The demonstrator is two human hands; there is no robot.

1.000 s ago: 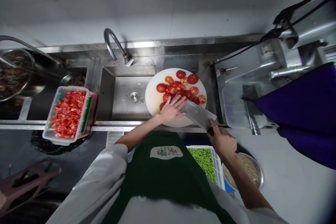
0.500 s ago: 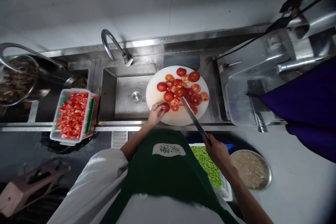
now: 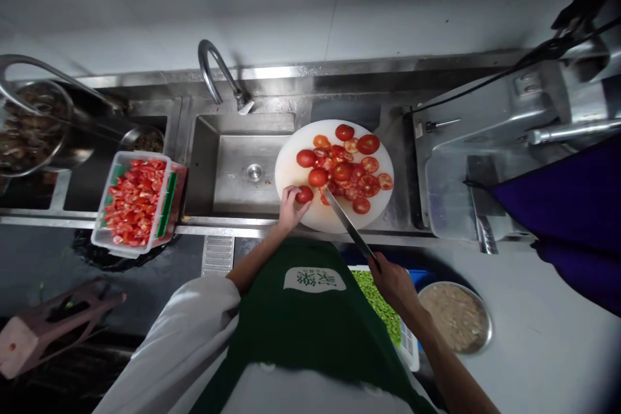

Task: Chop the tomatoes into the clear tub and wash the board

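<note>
A round white cutting board (image 3: 295, 176) lies over the right side of the steel sink (image 3: 228, 168), covered with tomato slices (image 3: 361, 178) and a few whole tomatoes. My left hand (image 3: 290, 207) grips one small tomato (image 3: 305, 194) at the board's near left edge. My right hand (image 3: 392, 281) holds the handle of a cleaver (image 3: 345, 223), its blade edge-on and angled up toward the slices, just right of the held tomato.
A clear tub of chopped tomato (image 3: 134, 200) stands left of the sink. A tray of chopped green vegetable (image 3: 381, 303) and a metal bowl of pale food (image 3: 455, 315) sit below my right arm. A slicing machine (image 3: 485, 162) stands to the right; a faucet (image 3: 218, 77) is behind.
My left hand left the flat of the blade and took hold of a tomato at the board's left edge. The cleaver turned from flat to edge-on and drew back toward me.
</note>
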